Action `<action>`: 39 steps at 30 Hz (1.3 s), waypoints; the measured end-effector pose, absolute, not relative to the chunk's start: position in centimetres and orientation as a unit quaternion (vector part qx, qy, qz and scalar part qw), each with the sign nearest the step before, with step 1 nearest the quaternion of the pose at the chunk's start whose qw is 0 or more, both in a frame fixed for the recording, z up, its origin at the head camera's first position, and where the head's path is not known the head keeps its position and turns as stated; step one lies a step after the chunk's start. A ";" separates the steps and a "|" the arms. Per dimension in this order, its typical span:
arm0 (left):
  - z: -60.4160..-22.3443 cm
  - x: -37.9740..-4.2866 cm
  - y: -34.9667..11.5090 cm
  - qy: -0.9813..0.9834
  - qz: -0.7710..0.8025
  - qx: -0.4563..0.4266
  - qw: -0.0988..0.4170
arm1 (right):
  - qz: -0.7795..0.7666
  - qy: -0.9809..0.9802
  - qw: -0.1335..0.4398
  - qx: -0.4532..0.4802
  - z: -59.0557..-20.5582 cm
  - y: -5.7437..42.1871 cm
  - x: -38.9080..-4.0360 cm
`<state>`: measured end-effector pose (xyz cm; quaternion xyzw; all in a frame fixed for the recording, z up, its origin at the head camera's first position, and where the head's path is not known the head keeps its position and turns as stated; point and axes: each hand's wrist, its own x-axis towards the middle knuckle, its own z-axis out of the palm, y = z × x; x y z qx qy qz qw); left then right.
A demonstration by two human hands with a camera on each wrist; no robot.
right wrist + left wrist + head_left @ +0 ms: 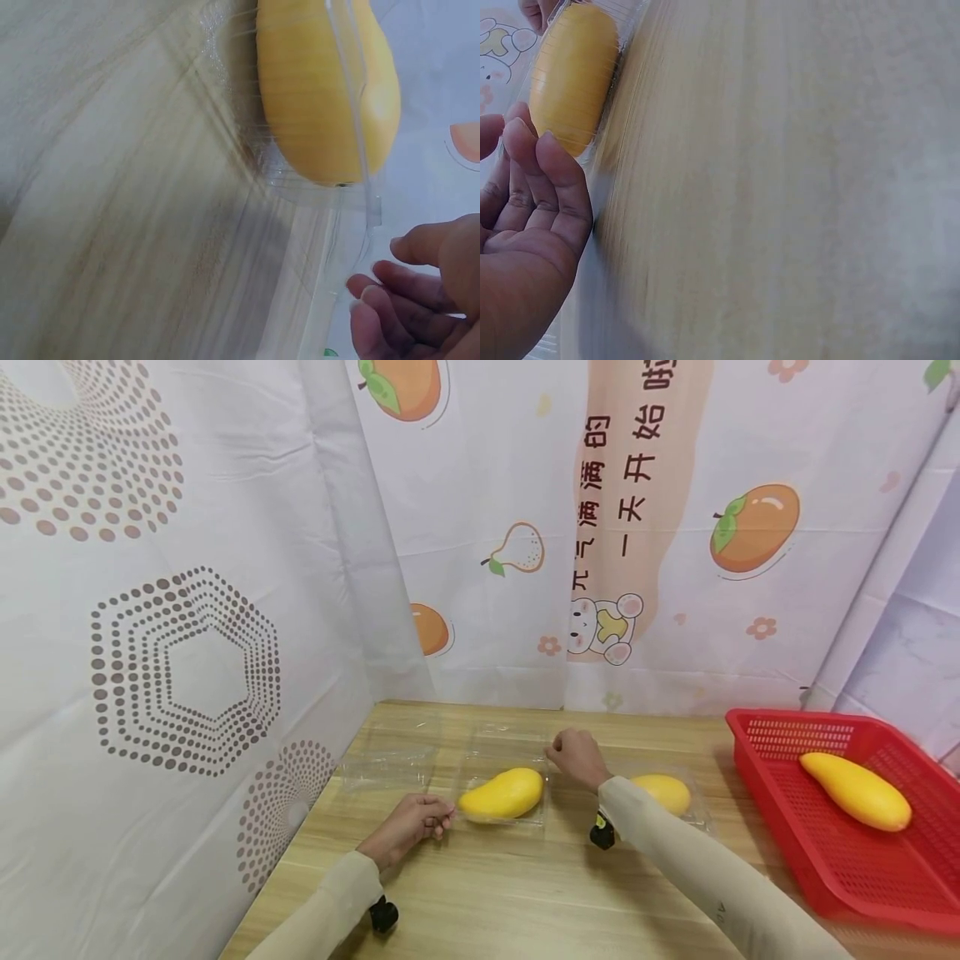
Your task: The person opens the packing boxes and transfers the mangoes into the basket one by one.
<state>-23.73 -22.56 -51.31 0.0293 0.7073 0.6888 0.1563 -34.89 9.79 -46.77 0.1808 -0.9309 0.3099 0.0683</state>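
Note:
A yellow mango (504, 794) lies in a clear plastic box (534, 814) whose lid (506, 742) stands folded back behind it. My left hand (415, 825) is at the box's near-left edge, fingers bent and thumb apart from them. In the left wrist view its fingertips (553, 154) are close to the mango's end; contact with the thin plastic is unclear. My right hand (578, 758) is by the lid's right side. Its loosely bent fingers (382, 315) and thumb show a gap between them in the right wrist view, with no object visibly held.
An open clear box (386, 770) sits to the left. Partly behind my right sleeve (690, 852), another clear box (699, 814) holds a mango (663, 793). At the right, a red basket (832, 881) contains one long mango (857, 792). Printed curtains (480, 635) border the table.

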 end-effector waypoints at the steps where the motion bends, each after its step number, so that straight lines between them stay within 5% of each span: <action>1: -51.3 -23.7 -22.5 0.708 0.689 0.030 0.155 | 0.308 -0.931 0.071 0.184 -46.7 9.8 -34.8; 13: -51.4 -23.8 -22.7 0.711 0.686 0.022 0.153 | 0.284 -0.919 0.081 0.261 -45.0 8.7 -34.1; 22: -51.4 -23.7 -22.7 0.713 0.684 0.020 0.154 | 0.215 -0.894 0.039 0.392 -44.3 7.3 -33.2; 30: -51.6 -23.8 -22.6 0.715 0.682 0.022 0.150 | 0.177 -0.893 -0.023 0.413 -43.9 6.7 -32.4; 39: -51.5 -23.8 -22.6 0.715 0.682 0.022 0.151 | 0.114 -0.879 -0.020 0.463 -44.1 6.8 -32.1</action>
